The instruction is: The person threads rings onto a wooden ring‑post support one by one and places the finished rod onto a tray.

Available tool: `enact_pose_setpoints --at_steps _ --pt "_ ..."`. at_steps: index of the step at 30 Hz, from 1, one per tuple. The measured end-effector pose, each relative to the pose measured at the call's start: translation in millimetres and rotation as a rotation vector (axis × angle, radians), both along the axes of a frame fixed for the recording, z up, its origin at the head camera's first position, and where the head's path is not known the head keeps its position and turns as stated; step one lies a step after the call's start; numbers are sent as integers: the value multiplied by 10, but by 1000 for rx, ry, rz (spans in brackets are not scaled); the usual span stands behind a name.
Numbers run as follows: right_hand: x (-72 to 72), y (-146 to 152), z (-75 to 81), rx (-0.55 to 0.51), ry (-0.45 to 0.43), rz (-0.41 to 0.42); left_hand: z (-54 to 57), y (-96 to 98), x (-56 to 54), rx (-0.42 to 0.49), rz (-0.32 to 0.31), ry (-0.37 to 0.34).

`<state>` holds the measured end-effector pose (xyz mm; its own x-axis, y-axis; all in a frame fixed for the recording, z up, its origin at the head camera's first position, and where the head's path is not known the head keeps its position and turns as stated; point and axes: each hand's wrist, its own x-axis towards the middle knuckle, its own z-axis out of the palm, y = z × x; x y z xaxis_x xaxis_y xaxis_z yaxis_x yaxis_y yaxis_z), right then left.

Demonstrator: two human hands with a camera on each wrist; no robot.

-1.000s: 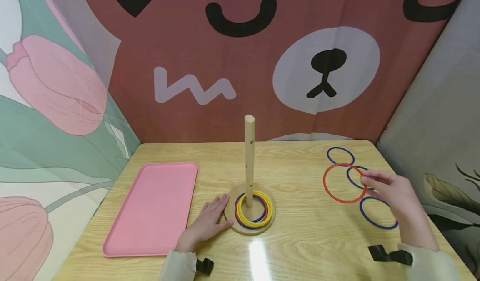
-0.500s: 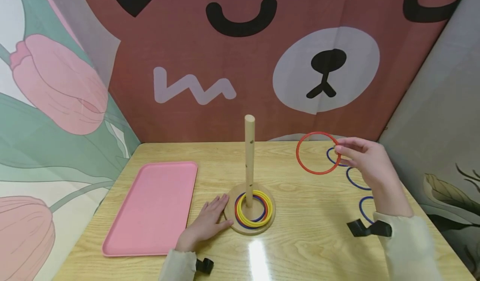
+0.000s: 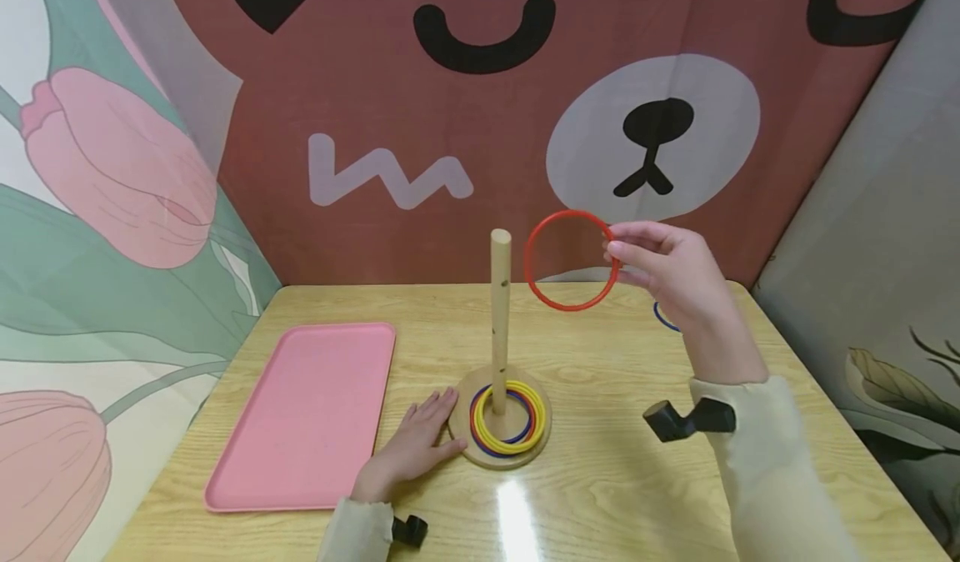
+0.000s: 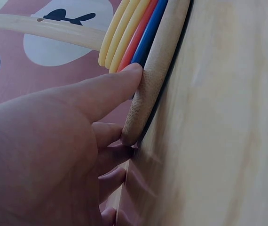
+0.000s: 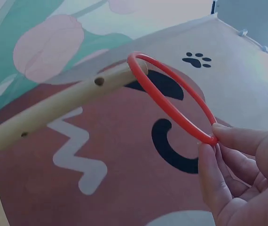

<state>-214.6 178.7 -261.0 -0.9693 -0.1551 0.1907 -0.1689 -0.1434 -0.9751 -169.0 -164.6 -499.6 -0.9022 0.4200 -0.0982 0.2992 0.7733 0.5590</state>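
Note:
My right hand (image 3: 667,274) pinches a thin red ring (image 3: 572,307) between thumb and fingertips, holding it up just right of the top of a wooden peg (image 3: 500,320). In the right wrist view the far side of the ring (image 5: 160,98) overlaps the tip of the peg (image 5: 54,106). Round the foot of the peg lie several yellow rings (image 3: 541,429), with red and blue ones under them, on a round wooden base (image 3: 461,416). My left hand (image 3: 412,445) rests beside that base, thumb (image 4: 133,70) on its top edge and fingers extended along its side.
A pink tray (image 3: 307,412) lies on the left of the wooden table (image 3: 600,479). Part of a blue ring (image 3: 662,318) shows at the back right, behind the right forearm. A printed cloth backdrop (image 3: 375,245) stands behind the table.
My right hand has lifted the red ring from over the blue rings at the right and carried it up and left, close to the peg. The left hand stays at the base.

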Motion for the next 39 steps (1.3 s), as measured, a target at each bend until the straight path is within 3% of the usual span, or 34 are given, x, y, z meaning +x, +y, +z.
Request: enact_pose_setpoints --at_steps 8,15,26,32,39 --pt "-83 -314 85 30 10 35 6 6 -1 -10 -6 5" --pt "-138 -467 -45 124 -60 15 14 9 4 -1 -10 10" --pt "-199 -522 -524 266 -144 27 30 5 2 -6 -5 2" --pt "-213 -527 -833 332 -193 82 30 1 8 -7 -15 17" --pt "-215 -509 -1162 452 -190 184 5 -3 -2 -15 -15 24"
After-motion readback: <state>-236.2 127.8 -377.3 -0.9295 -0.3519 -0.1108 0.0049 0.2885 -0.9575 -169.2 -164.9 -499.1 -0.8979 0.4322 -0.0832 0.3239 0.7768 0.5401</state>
